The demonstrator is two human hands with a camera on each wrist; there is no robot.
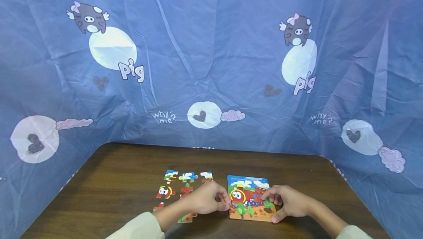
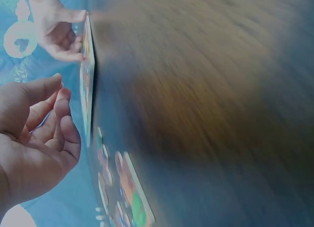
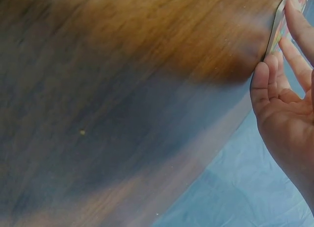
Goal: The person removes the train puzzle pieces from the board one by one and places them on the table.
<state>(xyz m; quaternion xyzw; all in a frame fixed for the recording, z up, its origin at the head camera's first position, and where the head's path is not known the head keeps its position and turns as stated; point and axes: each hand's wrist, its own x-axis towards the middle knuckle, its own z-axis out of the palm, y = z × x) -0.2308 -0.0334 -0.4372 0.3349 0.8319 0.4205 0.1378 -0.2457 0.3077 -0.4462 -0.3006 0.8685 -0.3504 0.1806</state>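
A square puzzle board [image 1: 250, 215] with a red cartoon train lies on the table. My left hand [image 1: 211, 197] is at its left edge, thumb and index fingertips close together and the other fingers loosely bent. In the left wrist view, the left hand [image 2: 41, 138] stands apart from the board [image 2: 87, 89], with no piece visible in it. At the lower right corner, my right hand [image 1: 290, 202] touches the board, thumb at the corner and fingertips over the picture. The right wrist view shows this hand [image 3: 289, 99] spread at the board's edge.
Several loose puzzle pieces [image 1: 164, 192] with train and sky parts lie left of the board, some hidden behind the left forearm. A dark wooden table [image 1: 132, 162] carries everything. Blue printed cloth [image 1: 211, 66] encloses its back and sides.
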